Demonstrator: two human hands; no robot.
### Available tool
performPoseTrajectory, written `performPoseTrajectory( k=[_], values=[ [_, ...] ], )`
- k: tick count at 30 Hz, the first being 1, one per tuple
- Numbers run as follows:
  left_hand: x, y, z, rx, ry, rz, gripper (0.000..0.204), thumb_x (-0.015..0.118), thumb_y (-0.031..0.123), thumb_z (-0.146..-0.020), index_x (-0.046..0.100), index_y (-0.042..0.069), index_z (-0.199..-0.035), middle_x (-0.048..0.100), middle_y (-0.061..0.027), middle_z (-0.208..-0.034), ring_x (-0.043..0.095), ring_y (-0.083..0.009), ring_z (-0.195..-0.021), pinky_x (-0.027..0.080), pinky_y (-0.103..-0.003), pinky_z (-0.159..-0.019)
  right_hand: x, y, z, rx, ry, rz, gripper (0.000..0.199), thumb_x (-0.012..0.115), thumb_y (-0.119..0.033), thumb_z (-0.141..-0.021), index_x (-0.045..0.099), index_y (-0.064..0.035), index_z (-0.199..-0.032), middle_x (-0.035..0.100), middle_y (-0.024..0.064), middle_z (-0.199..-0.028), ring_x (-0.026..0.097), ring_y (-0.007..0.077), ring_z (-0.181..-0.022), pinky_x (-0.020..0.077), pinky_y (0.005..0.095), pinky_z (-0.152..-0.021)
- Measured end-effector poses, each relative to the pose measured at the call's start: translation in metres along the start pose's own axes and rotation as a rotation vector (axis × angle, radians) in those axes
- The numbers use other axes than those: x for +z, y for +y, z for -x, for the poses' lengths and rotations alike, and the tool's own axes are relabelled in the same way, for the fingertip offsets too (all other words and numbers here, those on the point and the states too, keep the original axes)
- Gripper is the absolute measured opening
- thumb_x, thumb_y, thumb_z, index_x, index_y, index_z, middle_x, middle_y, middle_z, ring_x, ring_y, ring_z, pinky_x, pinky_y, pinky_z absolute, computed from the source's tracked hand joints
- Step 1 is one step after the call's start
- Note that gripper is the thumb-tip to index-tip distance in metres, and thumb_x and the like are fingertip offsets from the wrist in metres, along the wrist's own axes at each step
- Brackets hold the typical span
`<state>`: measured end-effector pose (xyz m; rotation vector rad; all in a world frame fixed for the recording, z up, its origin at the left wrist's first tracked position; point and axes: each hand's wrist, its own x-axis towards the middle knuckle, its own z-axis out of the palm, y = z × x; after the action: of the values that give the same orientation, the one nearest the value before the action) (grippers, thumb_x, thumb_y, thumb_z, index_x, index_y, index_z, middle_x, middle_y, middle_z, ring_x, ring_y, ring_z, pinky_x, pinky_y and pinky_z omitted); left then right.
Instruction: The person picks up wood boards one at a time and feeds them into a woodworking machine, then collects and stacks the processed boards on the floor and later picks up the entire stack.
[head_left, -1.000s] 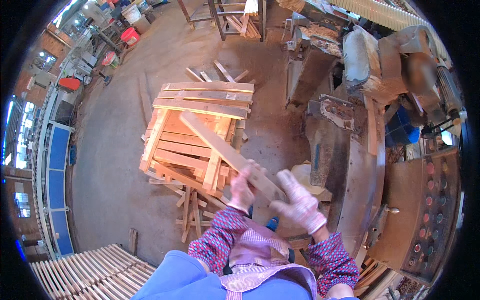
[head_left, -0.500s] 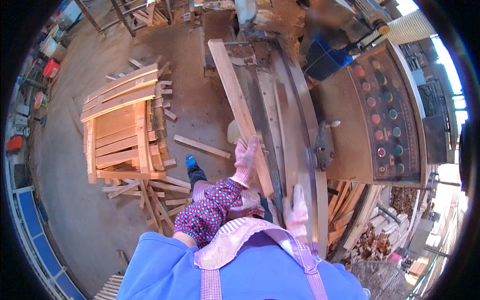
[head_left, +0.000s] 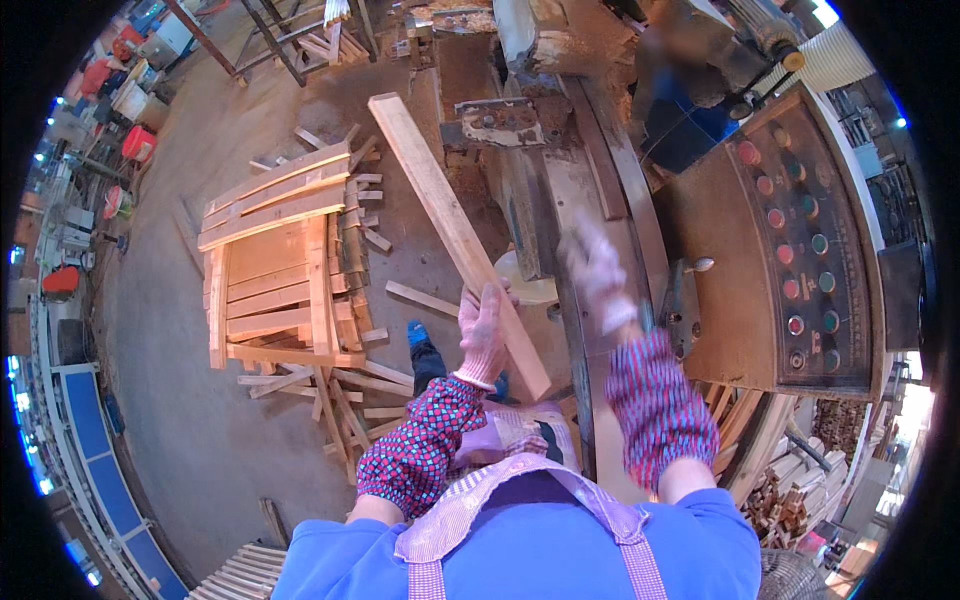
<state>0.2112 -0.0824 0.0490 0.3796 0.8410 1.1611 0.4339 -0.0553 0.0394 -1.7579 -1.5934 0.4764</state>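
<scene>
A long, pale wooden plank slants up and away in front of me. My left hand, in a whitish work glove, is closed around it near its lower end. My right hand, also gloved, reaches forward over the metal bed of a woodworking machine. Motion smears its fingers, so their grip cannot be made out. Beyond it, a dark straight bar runs along the bed, and a rusty metal block sits at the bed's far left.
On the left, a stack of boards stands among loose strips on the floor. To the right is a control panel with red and green buttons, with a lever beside it. A blue bin stands behind the machine.
My right hand has moved forward along the machine bed from near my body. The plank, still in my left hand, has shifted left relative to the machine, and the view has turned slightly.
</scene>
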Motion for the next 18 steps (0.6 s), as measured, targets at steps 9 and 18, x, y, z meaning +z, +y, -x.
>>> performPoseTrajectory(
  k=[9,18],
  values=[
    [-0.041,0.030,-0.054,0.071,-0.265,-0.266,0.056,0.053,0.035,-0.100,0.039,0.006,-0.147,0.050,-0.0059,-0.138,0.048,-0.0188,-0.126,0.038,-0.034,-0.107,-0.036,-0.113,0.175,0.503,-0.065,0.200,0.085,0.070,-0.022,-0.084,0.026,-0.0002,-0.153,0.041,0.0269,-0.149,0.045,0.0378,-0.135,0.0387,0.0396,-0.110],
    [-0.300,0.222,-0.332,0.231,1.024,-0.234,0.049,0.077,0.042,-0.075,0.059,0.000,-0.093,0.060,-0.0107,-0.084,0.050,-0.0246,-0.075,0.047,-0.044,-0.074,-0.030,-0.014,0.145,0.242,-0.026,0.798,0.063,0.055,-0.030,-0.095,0.039,0.0053,-0.145,0.040,0.0290,-0.147,0.038,0.0483,-0.135,0.0278,0.0545,-0.115]
  ],
)
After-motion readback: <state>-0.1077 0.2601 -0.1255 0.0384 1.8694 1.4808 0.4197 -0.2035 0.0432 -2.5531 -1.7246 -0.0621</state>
